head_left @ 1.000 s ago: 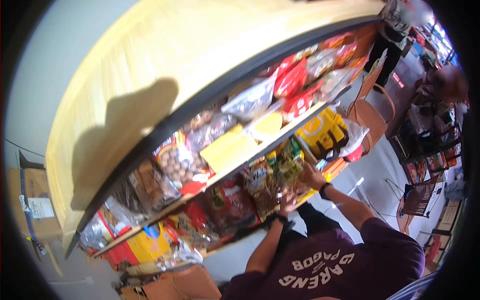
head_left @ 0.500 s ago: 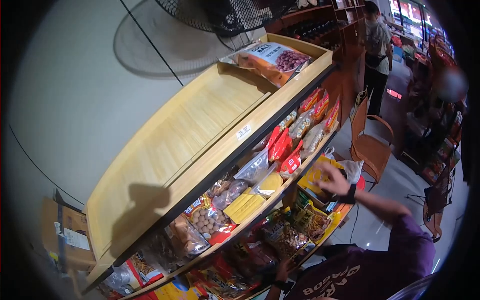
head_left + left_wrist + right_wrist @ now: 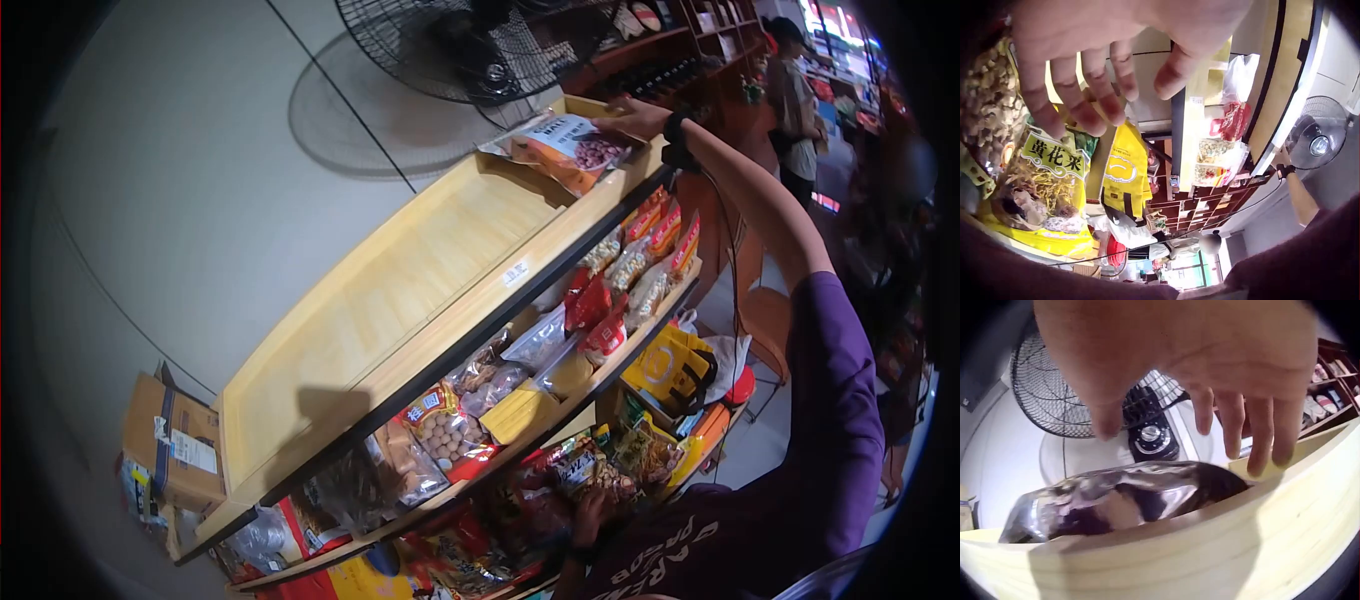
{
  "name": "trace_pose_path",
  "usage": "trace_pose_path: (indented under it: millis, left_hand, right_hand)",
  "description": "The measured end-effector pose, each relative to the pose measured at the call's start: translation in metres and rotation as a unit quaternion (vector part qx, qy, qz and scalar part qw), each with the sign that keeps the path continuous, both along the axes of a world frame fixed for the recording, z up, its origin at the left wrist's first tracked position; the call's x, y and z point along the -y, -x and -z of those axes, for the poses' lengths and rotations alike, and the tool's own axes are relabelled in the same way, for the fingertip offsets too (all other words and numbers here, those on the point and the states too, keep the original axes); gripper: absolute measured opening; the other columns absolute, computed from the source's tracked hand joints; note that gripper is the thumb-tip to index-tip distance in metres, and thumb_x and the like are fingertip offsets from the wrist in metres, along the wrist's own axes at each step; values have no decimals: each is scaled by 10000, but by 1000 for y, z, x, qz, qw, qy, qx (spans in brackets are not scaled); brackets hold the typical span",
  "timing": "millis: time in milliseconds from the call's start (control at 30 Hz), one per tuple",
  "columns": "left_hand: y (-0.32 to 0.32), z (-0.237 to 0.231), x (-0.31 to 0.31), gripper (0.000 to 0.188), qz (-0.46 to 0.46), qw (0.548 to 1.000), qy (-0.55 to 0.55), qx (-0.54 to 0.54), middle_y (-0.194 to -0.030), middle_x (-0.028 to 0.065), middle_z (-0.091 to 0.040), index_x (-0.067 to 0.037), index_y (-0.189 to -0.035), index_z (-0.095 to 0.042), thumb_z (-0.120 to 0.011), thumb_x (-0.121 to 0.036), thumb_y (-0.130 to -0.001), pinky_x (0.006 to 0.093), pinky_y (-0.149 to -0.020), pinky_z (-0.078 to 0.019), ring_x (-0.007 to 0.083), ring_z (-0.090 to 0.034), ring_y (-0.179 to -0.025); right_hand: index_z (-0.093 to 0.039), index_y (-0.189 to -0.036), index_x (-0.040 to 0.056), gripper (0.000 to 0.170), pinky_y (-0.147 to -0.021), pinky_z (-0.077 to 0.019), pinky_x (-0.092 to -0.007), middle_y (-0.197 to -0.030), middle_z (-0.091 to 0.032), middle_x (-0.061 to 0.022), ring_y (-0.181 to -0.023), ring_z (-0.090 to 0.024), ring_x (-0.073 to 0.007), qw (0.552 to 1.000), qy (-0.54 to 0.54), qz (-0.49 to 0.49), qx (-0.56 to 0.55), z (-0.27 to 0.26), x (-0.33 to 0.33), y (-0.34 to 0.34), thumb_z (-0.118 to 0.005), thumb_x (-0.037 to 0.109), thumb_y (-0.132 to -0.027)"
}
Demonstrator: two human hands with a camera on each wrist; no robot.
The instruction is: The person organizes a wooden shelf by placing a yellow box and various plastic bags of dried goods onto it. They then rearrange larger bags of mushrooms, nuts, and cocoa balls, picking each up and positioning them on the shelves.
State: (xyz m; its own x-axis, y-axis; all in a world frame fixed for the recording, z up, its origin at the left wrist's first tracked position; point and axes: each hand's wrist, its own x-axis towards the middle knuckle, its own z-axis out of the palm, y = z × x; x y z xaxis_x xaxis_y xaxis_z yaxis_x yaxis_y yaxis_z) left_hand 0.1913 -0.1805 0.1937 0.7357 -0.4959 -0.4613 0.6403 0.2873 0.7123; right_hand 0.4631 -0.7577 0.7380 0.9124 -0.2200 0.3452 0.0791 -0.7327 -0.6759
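Observation:
At the far end of the top wooden tray, my right hand (image 3: 638,118) reaches over an orange and white snack bag (image 3: 572,150) with round brown balls printed on it. In the right wrist view, the fingers of this hand (image 3: 1179,369) hang apart over the tray's rim, with the bag's shiny silvery side (image 3: 1129,503) just below. Low by the bottom shelf is my left hand (image 3: 588,518). Its fingers are loosely bent with nothing between them in the left wrist view, above a clear and yellow bag of dried daylily (image 3: 1044,181).
Behind the tray stands a black fan (image 3: 480,60). The middle shelf holds bagged nuts (image 3: 440,435), yellow packs (image 3: 518,410) and red bags. A yellow tote bag (image 3: 665,365) is at the lower shelf's end. A cardboard box (image 3: 180,445) sits at left; a person (image 3: 795,105) stands beyond.
My right hand has left the lower shelf, rising past the yellow tote bag to the snack bag in the top tray. My left hand stays low. The head view has tilted up.

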Motion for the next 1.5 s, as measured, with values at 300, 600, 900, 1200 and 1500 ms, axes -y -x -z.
trace_pose_path:
  millis: [300, 600, 900, 1200, 1500]
  left_hand:
    - [10, 31, -28, 296, -35, 997, -53, -34, -1158, 60, -677, -69, -1290, -580, -524, -233, -1050, 333, -909, -531, 170, -656, -1060]
    - [12, 36, -45, 307, -45, 994, -70, -66, -1156, 54, -673, -58, -1281, -592, -524, -248, -1050, 321, -912, -524, 161, -644, -1064]
    - [-9, 18, -42, 283, -21, 998, -39, -35, -1085, 34, -670, -59, -1194, -630, -545, -280, -1039, 304, -899, -516, 149, -635, -1042]
    - [-51, -123, 14, 309, 39, 891, -182, 415, -1183, 125, -633, -31, -1288, -548, -518, -223, -1048, 375, -1006, -483, 231, -613, -1137]
    - [-51, -216, 50, 676, 22, 930, 61, 361, -1257, 58, -539, -48, -1429, -362, -761, -123, -890, 370, -970, -452, 165, -542, -1124]
  right_hand:
    - [-639, -1272, 43, 668, -863, -500, -233, -1147, -700, -11, -973, -644, -92, 961, -183, -149, -144, 9, -8, -41, -746, 553, -855]
    - [-640, -1250, -4, 596, -872, -542, -272, -1138, -720, -66, -971, -687, -135, 959, -250, -135, 12, -15, -61, 2, -869, 274, -775]
    - [-666, -1113, -109, 468, -722, -606, -287, -978, -745, -129, -783, -731, -157, 917, -372, -137, 36, -28, -76, 42, -829, 223, -825]
    - [-642, -1176, -88, 507, -832, -560, -261, -1010, -730, -88, -867, -691, -101, 922, -326, -177, 115, 28, -139, 156, -842, 200, -810]
    - [-611, -1313, -5, 702, -904, -535, -310, -1123, -724, -106, -1000, -695, -158, 944, -220, -173, 176, 210, -272, 283, -922, 210, -721]
